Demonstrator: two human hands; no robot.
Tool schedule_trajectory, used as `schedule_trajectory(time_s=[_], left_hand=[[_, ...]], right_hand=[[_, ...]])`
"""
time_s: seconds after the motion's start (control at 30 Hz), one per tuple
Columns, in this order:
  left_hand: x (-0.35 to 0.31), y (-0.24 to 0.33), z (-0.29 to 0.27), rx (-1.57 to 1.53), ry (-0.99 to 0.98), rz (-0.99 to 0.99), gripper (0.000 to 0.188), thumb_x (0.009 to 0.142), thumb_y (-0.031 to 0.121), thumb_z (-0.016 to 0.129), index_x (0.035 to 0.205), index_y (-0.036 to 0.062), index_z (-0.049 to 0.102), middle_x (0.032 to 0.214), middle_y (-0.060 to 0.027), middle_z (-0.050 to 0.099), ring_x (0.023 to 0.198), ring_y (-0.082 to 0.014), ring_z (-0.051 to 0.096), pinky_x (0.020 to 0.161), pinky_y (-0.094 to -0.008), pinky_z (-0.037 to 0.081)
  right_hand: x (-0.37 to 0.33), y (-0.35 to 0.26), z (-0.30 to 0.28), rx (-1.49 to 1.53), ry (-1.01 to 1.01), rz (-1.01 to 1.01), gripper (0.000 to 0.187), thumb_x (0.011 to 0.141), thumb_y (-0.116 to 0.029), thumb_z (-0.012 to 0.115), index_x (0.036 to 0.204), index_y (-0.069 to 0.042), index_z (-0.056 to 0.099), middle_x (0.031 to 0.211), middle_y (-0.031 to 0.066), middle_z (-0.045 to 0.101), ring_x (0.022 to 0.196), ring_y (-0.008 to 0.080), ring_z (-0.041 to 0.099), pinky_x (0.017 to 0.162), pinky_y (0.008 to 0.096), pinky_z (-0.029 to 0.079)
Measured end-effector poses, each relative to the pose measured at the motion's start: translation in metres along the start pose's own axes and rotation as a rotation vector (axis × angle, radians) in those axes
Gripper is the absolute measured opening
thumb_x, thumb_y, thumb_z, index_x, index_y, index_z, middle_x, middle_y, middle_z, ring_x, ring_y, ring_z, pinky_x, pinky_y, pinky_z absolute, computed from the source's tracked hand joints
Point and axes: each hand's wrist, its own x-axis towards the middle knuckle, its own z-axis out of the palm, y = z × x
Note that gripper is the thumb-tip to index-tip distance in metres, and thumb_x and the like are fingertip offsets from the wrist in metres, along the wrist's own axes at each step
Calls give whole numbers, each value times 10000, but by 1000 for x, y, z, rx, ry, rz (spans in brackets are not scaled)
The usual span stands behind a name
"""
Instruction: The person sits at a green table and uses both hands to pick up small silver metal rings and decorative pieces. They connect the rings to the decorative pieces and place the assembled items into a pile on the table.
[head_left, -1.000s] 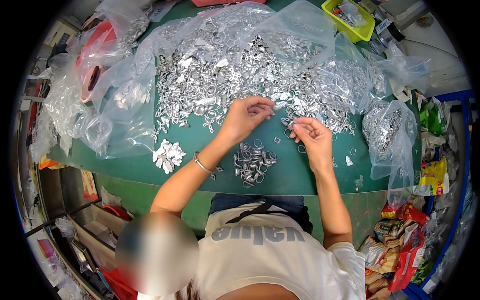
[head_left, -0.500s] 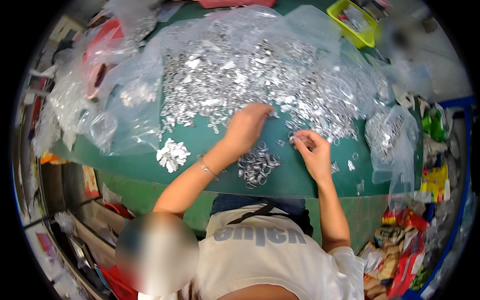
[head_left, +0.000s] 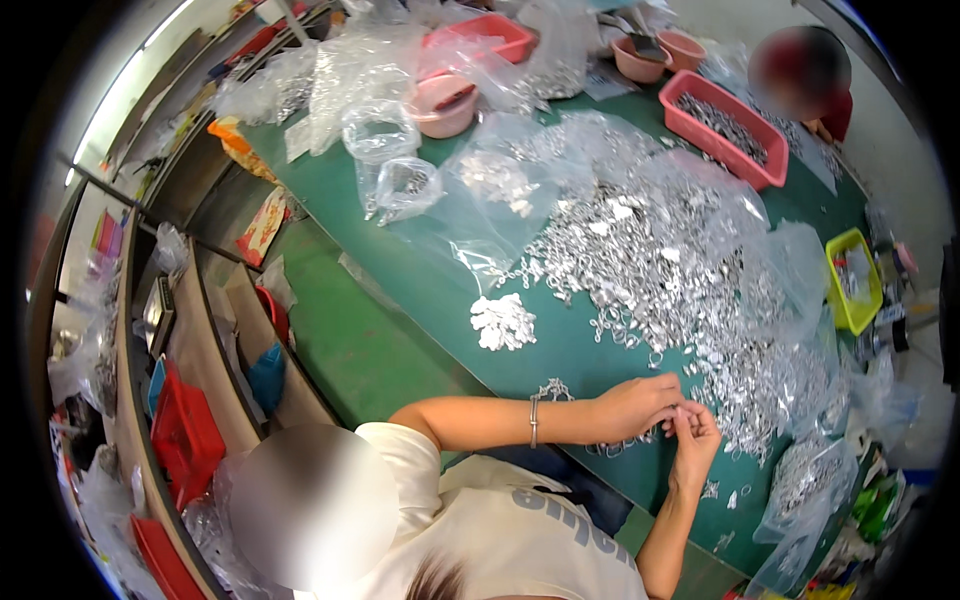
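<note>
Evidently small, shiny, silvery metal pieces [head_left: 630, 255], heaped; left fingers [head_left: 662, 397], right fingers [head_left: 703, 425] meeting, cannot tell if gripping.

Over there the camera rides on the worker's head, the left one of a pair, and peers steeply down past a pale shirt [head_left: 490, 525] at the bottom of the frame. It faces the green table [head_left: 565, 350] askew, its edge slanting from upper left towards lower right. Fairly near, its fisheye still reaches shelving [head_left: 205, 330] at left and a wall [head_left: 885, 130] at upper right.
</note>
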Motion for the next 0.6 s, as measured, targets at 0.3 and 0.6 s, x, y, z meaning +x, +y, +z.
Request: schedule_trajectory(time_s=[0.3, 0.6], left_hand=[[-29, 26, -64, -17, 305, -102, 118, 842, 7, 624, 959, 11, 616, 887, -87, 591, 722, -186, 589, 625, -292, 479], [-94, -37, -326, 677, 1180, -296, 168, 797, 11, 639, 965, 4, 658, 901, -159, 661, 784, -258, 643, 692, -349, 510]], right_hand=[[41, -11, -36, -1236, 140, -552, 412, 868, -142, 609, 1245, -4, 516, 1299, 167, 497, 1225, 343, 426, 1034, 469, 305], [25, 8, -27, -1416, 37, -448, 528, 863, -158, 611, 1343, -35, 430, 1430, 146, 378, 1361, 359, 278, 1090, 525, 213]])
